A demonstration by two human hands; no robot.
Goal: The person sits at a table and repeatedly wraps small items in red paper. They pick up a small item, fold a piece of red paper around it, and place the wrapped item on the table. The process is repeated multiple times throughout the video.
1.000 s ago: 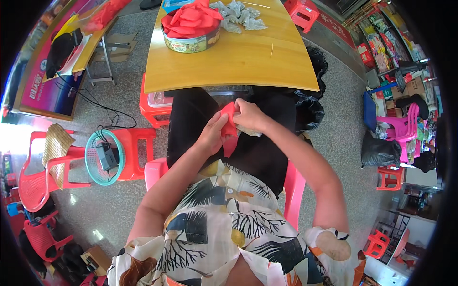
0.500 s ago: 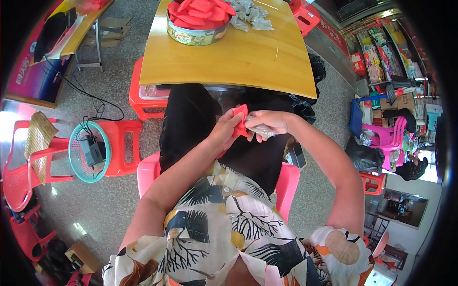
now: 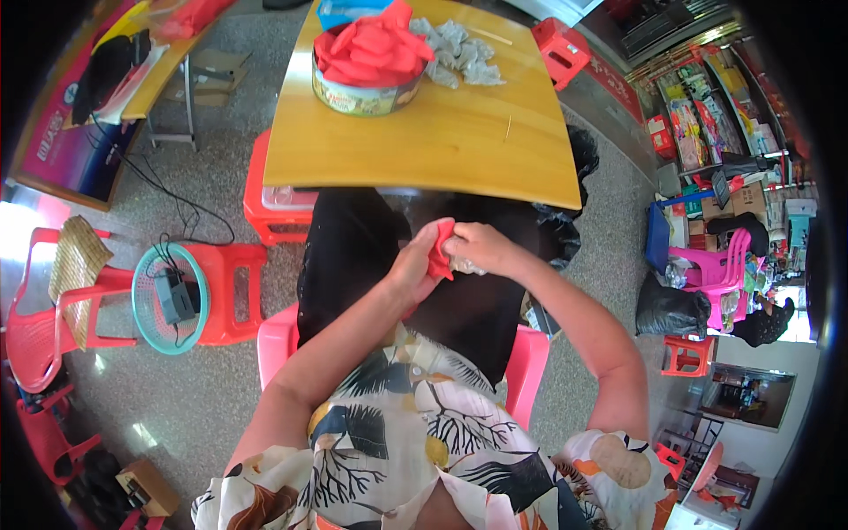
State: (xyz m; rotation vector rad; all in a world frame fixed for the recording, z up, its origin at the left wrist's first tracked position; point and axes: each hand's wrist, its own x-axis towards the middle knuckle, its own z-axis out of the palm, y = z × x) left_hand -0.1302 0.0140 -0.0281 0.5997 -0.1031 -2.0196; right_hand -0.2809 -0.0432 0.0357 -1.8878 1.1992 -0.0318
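Note:
Above my lap, my left hand (image 3: 412, 267) is closed around a small red cloth piece (image 3: 441, 251), which stands up between thumb and fingers. My right hand (image 3: 483, 246) presses against its right side with bent fingers. Crumpled clear plastic (image 3: 465, 265) shows below the right fingers, mostly covered by them. How far the plastic sits inside the red piece cannot be made out. On the table ahead, a round printed tub (image 3: 367, 99) is heaped with similar red pieces (image 3: 375, 55). Beside it lie several crumpled clear plastic bags (image 3: 459, 55).
The yellow wooden table (image 3: 424, 155) has its near edge just beyond my knees. A thin stick (image 3: 508, 129) lies on it, and a blue container (image 3: 353, 12) stands behind the tub. At left, a teal basket (image 3: 141, 305) holding a dark device rests by a red stool (image 3: 231, 296).
My right hand has moved in closer against the red cloth piece, and less of the clear plastic shows. The view has tilted, so the table sits lower and the blue container appears.

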